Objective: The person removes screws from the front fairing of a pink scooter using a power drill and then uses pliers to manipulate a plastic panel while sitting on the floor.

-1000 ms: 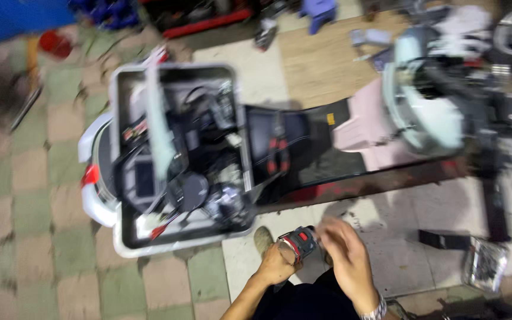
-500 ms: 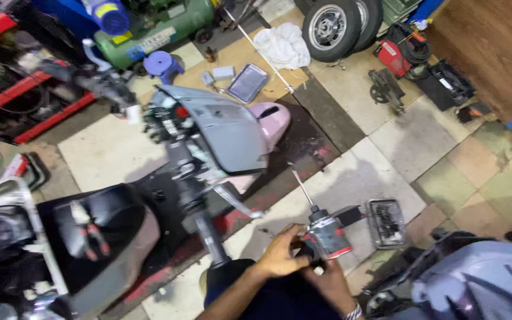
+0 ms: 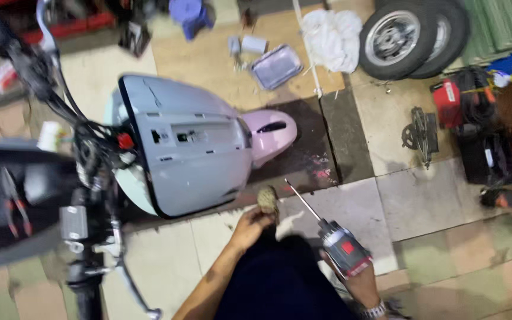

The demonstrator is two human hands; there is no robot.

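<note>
Two hands apart: right hand point(image 3: 362, 281) grips one cordless drill point(image 3: 342, 249), left hand point(image 3: 250, 225) on knee; two wheels point(image 3: 413, 35).

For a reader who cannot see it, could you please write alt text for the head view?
The right hand holds a red-and-grey cordless drill with a long bit, while the left hand rests near a grey-fronted pink scooter on the tiled floor. Two black tyres lie beyond.
</note>
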